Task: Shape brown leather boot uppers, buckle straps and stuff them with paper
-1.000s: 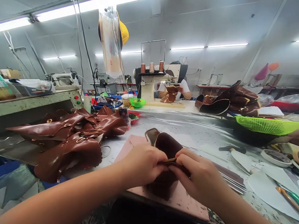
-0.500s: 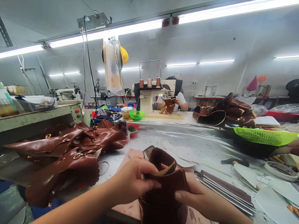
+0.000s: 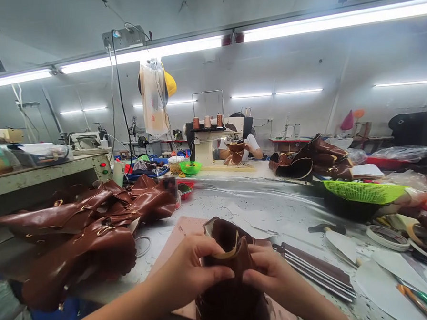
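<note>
A dark brown leather boot upper stands before me at the front of the table, its mouth facing up and a pale lining showing inside. My left hand pinches the near rim, thumb outside and fingers over the edge. Close beside it, my right hand grips the same rim, which is bent up into a peak between the two hands. Some fingertips are hidden inside the leather. Under the upper lies a pinkish board.
Brown leather pieces with buckles are heaped at left. At right are dark strips, a hammer, tape rolls and a green basket. Across the table, a person works at a sewing machine.
My right hand has moved from the upper's right side to its near rim, close to my left hand. The rim there is now pinched into a peak. The view has shifted slightly right.
</note>
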Demonstrator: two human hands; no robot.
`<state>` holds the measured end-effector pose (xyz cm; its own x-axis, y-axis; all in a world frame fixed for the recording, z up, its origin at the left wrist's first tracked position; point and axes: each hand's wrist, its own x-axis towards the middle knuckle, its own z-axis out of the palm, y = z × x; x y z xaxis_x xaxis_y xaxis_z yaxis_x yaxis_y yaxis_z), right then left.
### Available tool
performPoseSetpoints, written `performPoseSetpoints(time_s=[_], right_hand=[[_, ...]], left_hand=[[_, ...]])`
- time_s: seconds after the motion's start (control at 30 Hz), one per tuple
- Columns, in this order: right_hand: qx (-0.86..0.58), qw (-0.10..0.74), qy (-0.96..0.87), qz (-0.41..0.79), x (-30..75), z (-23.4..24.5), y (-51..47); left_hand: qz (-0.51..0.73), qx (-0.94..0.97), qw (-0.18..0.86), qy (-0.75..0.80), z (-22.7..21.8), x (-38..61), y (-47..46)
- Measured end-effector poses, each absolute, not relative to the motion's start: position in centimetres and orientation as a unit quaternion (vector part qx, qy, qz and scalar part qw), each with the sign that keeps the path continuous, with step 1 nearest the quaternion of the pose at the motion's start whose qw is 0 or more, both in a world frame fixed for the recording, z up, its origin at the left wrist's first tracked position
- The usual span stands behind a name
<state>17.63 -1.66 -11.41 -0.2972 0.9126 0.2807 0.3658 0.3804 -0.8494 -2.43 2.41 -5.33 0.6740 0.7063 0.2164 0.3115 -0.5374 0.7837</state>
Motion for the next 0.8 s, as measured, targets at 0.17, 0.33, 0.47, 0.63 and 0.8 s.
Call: performPoseSetpoints(time_s=[0.17, 0.33, 0.47, 0.63, 0.8], right_hand=[[-0.553, 0.444, -0.666, 0.23, 18.1, -10.0, -2.4], [-0.427, 0.504, -0.586, 0.468, 16.8, -8.3, -2.7], [-0.375, 0.55, -0.506, 0.548, 15.6, -8.5, -2.7], [-0.371, 0.571, -0.486, 0.548, 15.8, -8.9, -3.0], [-0.421, 0.507, -0.553, 0.511, 17.2, -8.4, -3.4]], left_hand=[[0.241, 0.85, 0.369, 0.287, -5.4, -2.1, 2.1], [0.255, 0.848, 0.347, 0.308, -5.3, -1.5, 1.5], [0.265, 0.829, 0.359, 0.338, -6.0, -1.6, 1.4], [0.266, 0.824, 0.376, 0.33, -6.4, -1.7, 1.4], [0.234, 0.836, 0.368, 0.332, -5.9, -2.0, 1.5]])
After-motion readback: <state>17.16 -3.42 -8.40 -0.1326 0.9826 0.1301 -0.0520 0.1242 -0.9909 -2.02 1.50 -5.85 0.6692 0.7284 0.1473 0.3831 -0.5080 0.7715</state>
